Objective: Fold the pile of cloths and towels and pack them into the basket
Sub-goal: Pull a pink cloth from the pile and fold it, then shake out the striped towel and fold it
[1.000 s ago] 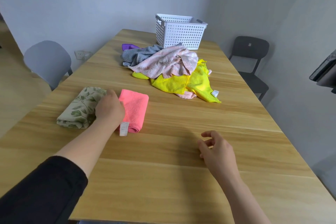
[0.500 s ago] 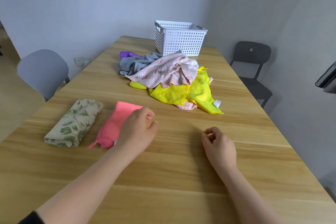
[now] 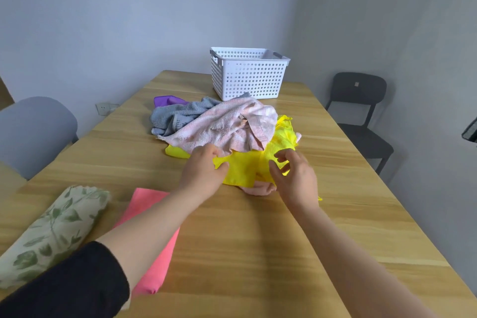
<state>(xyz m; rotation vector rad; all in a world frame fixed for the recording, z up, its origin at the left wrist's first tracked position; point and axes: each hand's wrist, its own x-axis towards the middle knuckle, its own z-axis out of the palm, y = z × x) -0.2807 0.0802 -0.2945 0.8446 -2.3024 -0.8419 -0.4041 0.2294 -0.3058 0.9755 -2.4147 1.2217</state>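
Here's the long wooden table (image 3: 258, 240), grain running away from us; at the far end stands the white perforated basket (image 3: 247, 77), upright. Mid-table sits a loose heap: purple cloth (image 3: 167, 100) at the back, grey towel (image 3: 175, 116), pink-and-white towel (image 3: 227, 126) on top, yellow cloth (image 3: 245, 168) spread beneath; near left, a folded leaf-print cloth (image 3: 51, 235) lies just beside a folded pink cloth (image 3: 147, 199).

Cloth pile (image 3: 227, 129) just before basket (image 3: 247, 80)
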